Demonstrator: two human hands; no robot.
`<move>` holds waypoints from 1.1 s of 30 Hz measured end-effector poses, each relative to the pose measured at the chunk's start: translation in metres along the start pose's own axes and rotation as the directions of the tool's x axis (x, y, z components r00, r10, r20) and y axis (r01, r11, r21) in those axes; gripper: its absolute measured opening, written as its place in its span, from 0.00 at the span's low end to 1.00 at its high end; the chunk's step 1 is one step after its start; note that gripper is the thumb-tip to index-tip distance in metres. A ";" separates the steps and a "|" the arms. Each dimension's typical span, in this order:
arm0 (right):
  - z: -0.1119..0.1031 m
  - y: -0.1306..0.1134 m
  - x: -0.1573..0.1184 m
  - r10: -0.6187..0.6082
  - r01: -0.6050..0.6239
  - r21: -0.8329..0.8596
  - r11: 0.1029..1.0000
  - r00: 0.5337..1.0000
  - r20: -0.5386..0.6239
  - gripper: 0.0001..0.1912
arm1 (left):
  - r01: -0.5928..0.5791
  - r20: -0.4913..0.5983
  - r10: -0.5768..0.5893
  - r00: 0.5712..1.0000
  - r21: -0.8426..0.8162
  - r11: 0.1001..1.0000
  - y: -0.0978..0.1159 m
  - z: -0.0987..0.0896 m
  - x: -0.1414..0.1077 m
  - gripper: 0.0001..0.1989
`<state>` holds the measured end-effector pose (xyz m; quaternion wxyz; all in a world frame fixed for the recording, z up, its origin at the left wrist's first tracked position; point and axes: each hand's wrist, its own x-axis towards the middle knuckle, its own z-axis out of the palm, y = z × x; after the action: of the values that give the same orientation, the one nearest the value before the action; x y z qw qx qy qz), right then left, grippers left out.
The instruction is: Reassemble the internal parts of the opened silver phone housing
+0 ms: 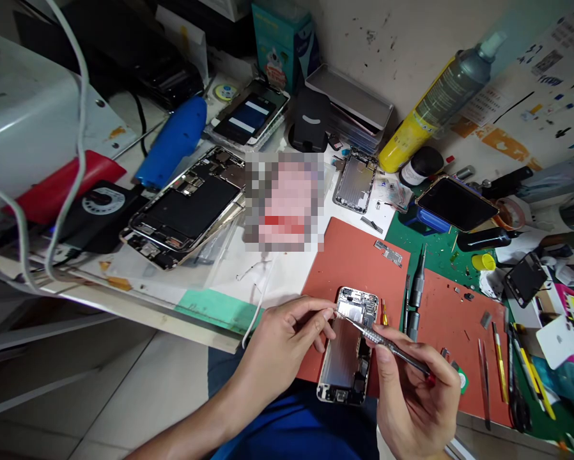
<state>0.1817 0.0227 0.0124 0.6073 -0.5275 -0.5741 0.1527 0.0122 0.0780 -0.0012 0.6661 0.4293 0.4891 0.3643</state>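
Observation:
An opened phone housing point(347, 358) lies on the reddish-brown mat at the front edge, its inner parts showing. My right hand point(414, 390) is closed around a slim metal pen-like tool point(387, 343), whose tip points up and left over the upper part of the housing. At the housing's upper left edge is my left hand point(294, 332), thumb and forefinger pinched together near the tool's tip. Whatever those fingertips hold, if anything, is too small to make out. A yellow-handled tool point(385, 313) lies just right of the housing.
Left of the mat point(354, 255) lies a larger opened phone point(186, 204). Farther back are another housing point(355, 183), a yellow spray can point(431, 105) and a propped phone point(456, 202). Tweezers point(484, 383) and several thin tools lie at the right. White cables point(78, 128) hang at far left.

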 end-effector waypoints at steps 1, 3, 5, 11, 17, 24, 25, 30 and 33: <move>-0.001 0.000 0.000 0.000 0.000 0.003 1.000 1.000 0.006 0.30 | 0.002 0.001 -0.002 1.000 -0.003 1.000 0.000 0.000 0.000 0.11; -0.002 0.001 0.000 -0.001 0.001 0.001 1.000 1.000 0.021 0.31 | 0.008 0.003 -0.008 1.000 -0.012 1.000 0.000 0.000 0.000 0.11; -0.003 0.001 -0.001 -0.008 0.008 -0.008 1.000 0.999 0.031 0.31 | 0.015 0.002 -0.015 1.000 -0.022 1.000 0.000 0.000 0.000 0.11; -0.004 0.003 0.000 -0.019 0.020 -0.026 0.999 0.999 0.031 0.31 | 0.023 0.001 -0.023 1.000 -0.038 0.999 -0.001 0.000 0.001 0.11; -0.005 0.004 -0.005 -0.015 0.016 -0.063 0.998 1.000 0.019 0.29 | 0.012 0.003 -0.012 1.000 -0.046 0.999 -0.002 0.001 0.000 0.11; -0.015 0.007 0.012 -0.031 0.036 -0.070 0.997 0.997 0.070 0.29 | -0.189 -0.061 0.206 0.977 0.205 0.960 -0.003 0.000 -0.006 0.08; -0.020 0.009 0.018 -0.050 0.058 -0.073 0.996 0.993 0.111 0.30 | -0.281 -0.052 0.309 0.950 0.293 0.914 -0.005 0.000 -0.008 0.08; -0.043 0.021 0.047 -0.112 0.196 -0.187 0.963 0.917 0.382 0.35 | -0.678 0.248 0.690 0.680 0.573 0.462 -0.017 0.007 -0.012 0.11; -0.042 0.023 0.058 -0.124 0.260 -0.225 0.939 0.867 0.482 0.32 | -0.714 0.371 0.704 0.605 0.644 0.273 -0.031 0.009 -0.010 0.10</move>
<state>0.2445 0.0579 0.0338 0.3841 -0.4969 -0.7676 0.1283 0.0202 0.0552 -0.0251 0.1977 0.8333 0.3438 0.3851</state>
